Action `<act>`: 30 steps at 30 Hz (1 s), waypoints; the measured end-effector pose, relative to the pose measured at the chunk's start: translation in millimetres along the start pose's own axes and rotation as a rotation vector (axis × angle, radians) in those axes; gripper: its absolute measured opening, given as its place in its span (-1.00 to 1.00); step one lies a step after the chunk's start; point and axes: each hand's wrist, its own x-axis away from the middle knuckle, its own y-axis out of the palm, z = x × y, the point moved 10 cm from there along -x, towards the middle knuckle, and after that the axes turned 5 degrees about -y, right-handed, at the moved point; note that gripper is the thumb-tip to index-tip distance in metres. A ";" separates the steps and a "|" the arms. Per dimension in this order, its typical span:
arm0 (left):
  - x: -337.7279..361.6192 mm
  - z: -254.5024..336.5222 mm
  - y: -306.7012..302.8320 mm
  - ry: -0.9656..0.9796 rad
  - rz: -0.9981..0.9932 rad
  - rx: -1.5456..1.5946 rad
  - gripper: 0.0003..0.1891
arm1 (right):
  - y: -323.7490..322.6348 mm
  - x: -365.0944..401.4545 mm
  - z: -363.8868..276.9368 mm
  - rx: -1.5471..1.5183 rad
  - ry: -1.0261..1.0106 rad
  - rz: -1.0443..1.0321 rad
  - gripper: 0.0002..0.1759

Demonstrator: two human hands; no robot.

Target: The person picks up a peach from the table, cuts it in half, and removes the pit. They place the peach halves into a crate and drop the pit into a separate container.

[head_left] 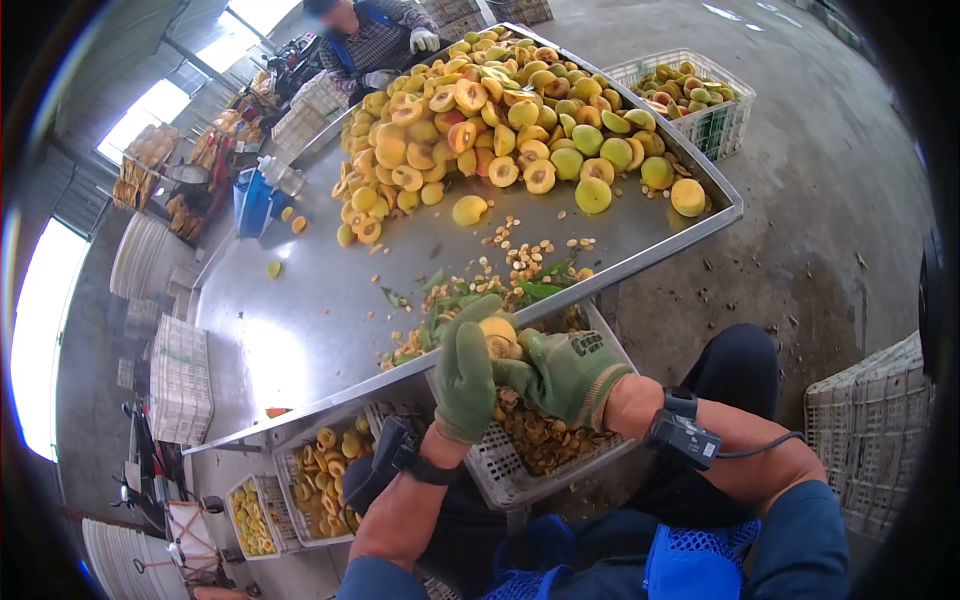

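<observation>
Both my hands wear green gloves and meet at the near edge of the metal table. My left hand (pixel 467 370) is closed with its fingers along the left side of a yellow peach half (pixel 497 328). My right hand (pixel 572 374) grips the same peach half from the right, its fingers curled; whether it also holds a small tool is hidden. Just below sits a white crate (pixel 492 462) filled with brownish pits and scraps. Beyond my hands, pit pieces (pixel 525 262) and green leaves (pixel 540 290) lie scattered on the table.
A big heap of halved and whole peaches (pixel 470 120) covers the far part of the metal table (pixel 270 330). Fruit crates stand under its left side (pixel 318 535) and at the far right (pixel 735 110). A blue container (pixel 252 203) sits left; a co-worker (pixel 365 45) stands opposite.
</observation>
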 end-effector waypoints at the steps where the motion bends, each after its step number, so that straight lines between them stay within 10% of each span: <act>1: -1.1 -0.6 -1.1 0.025 -0.010 -0.033 -0.52 | -2.2 -0.3 -1.1 0.017 -0.041 0.016 -0.48; 14: 7.3 10.7 -6.8 0.286 0.045 -0.205 -0.52 | 53.1 -9.0 21.5 -0.630 0.018 -0.183 -0.54; 20: 6.4 5.4 -8.6 0.351 0.021 -0.367 -0.49 | 43.1 -8.9 13.4 -0.389 -0.277 -0.063 -0.55; 23: 3.4 2.3 -4.6 0.215 -0.033 -0.147 -0.46 | 40.3 -5.1 28.9 -0.501 0.170 -0.181 -0.53; 30: 1.2 -13.6 -9.4 -0.053 -0.039 0.298 -0.41 | 0.8 3.2 0.4 -0.115 -0.066 0.036 -0.45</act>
